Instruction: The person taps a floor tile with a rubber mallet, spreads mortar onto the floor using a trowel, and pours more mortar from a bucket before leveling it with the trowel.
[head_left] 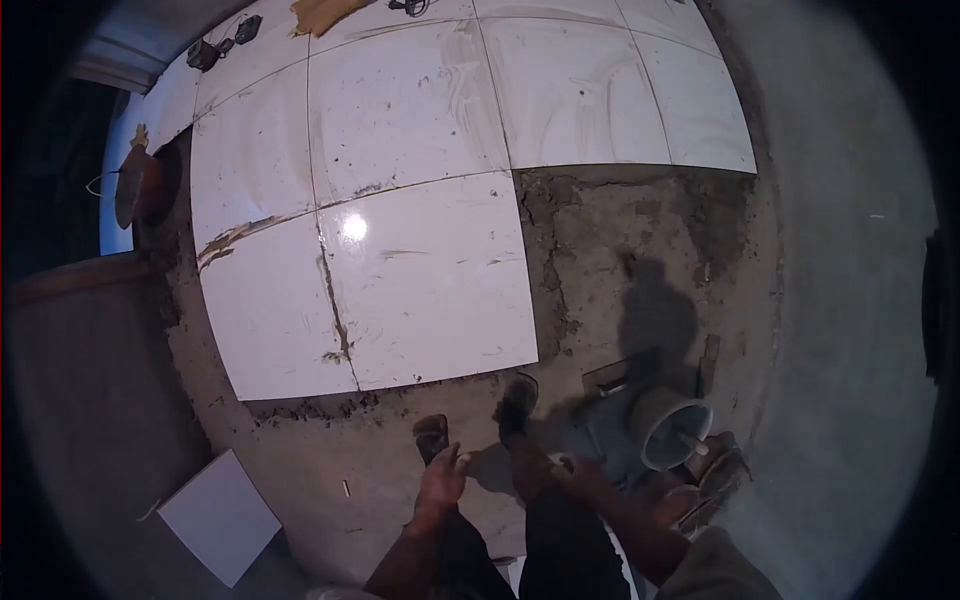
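My left hand [443, 484] hangs over the bare floor in front of my left shoe [431, 436]. Its thumb and fingertips stand slightly apart, and I see nothing held in it. Beside my right leg is my right hand [578, 474], dim and partly in shadow. Its fingers look loosely apart, with no object visible in them. Ahead of both shoes lies a large white floor tile [430, 290], its near edge bordered by crumbly mortar. The right hand is nearest to a bucket [648, 420] with a light-coloured handle [692, 443] sticking out of it.
More laid white tiles [400, 110] stretch to the back. Rough bare floor [600, 230] lies right of them. A loose white tile [222, 520] is at lower left. Dark tools [205, 53] sit far left; a reddish-brown round object [140, 187] stands by the left opening. Walls flank both sides.
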